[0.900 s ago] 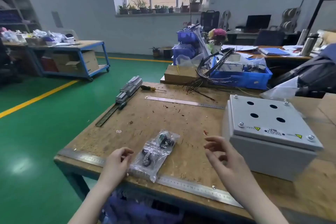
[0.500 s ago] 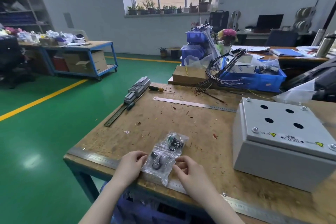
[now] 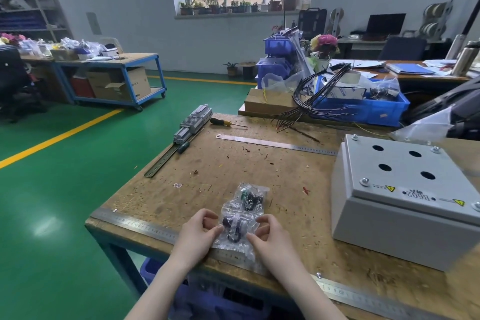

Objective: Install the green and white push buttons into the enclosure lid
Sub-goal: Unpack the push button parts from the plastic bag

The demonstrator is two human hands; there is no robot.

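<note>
On the wooden desk (image 3: 272,171) a grey metal enclosure (image 3: 405,215) stands at the right side, and its lid (image 3: 405,171) on top shows four round holes, all of them open, with screws at the corners and yellow warning marks near the front edge. Behind the free middle part of the desk lies a steel ruler (image 3: 275,143), and at the far left edge there is a slotted metal rail (image 3: 166,160) with a block of grey terminals (image 3: 193,122) on it; a green-handled screwdriver (image 3: 183,147) lies beside the rail and a yellow-and-black screwdriver (image 3: 224,123) lies just behind. Further back a bundle of black wires (image 3: 319,96) hangs over a blue bin (image 3: 374,109) and a cardboard box (image 3: 267,104). A long steel scale (image 3: 145,226) runs along the front edge of the desk. The clear plastic bags (image 3: 242,218) with the push buttons lie near this front edge, well apart from the enclosure; the far bag shows a green part inside, the near one a dark and pale part, and the near end lies over the scale. Nothing stands between the bags and the enclosure. Both forearms come in from below and meet at the near bag. The left hand (image 3: 198,232) has the fingers curled, and its grip pinches the left side of the bag between thumb and fingertips. The right hand (image 3: 270,235) mirrors it, its grip pinching the right side of the same bag with bent fingers, so the two hands are near each other with the bag between them.
</note>
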